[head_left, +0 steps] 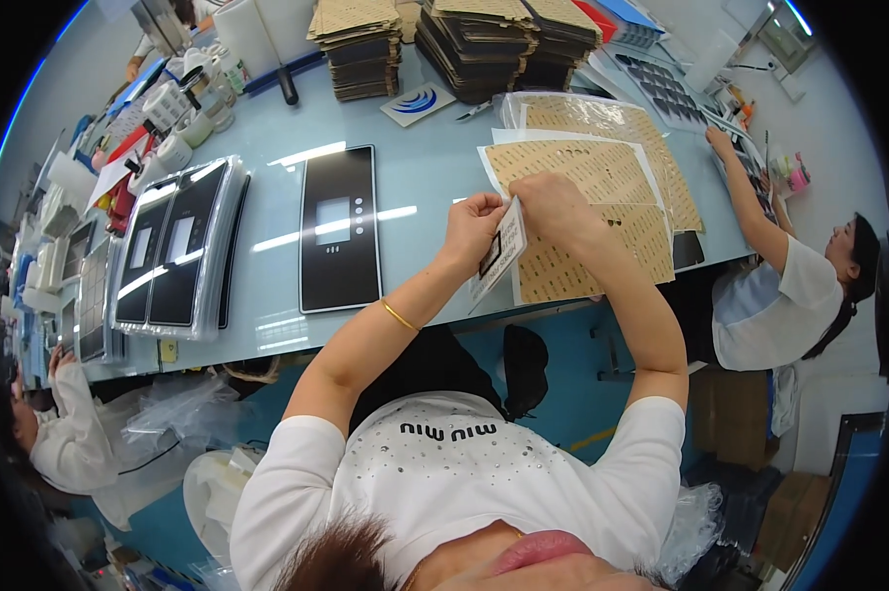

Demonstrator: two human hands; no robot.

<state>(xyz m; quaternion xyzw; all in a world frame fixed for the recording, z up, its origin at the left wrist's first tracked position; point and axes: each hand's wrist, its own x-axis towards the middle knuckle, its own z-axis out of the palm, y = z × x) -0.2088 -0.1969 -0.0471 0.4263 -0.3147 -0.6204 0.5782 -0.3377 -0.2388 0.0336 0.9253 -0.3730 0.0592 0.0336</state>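
Observation:
My left hand [472, 229] and my right hand [553, 202] meet over the pale blue table [425, 167], both pinching a small white sheet [498, 258] with a dark square on it. The sheet tilts down toward the table's front edge. Under my right hand lie tan sheets [582, 163] dotted with rows of small pieces. A black glossy panel [340, 229] with a grey window lies flat just left of my left hand. A gold bangle sits on my left wrist.
A clear tray of black panels [173, 246] lies at the left. Stacks of brown and dark sheets [464, 44] stand at the back. Tape rolls and small containers [183, 118] crowd the back left. One person [789, 286] works at the right, another [65, 433] at the lower left.

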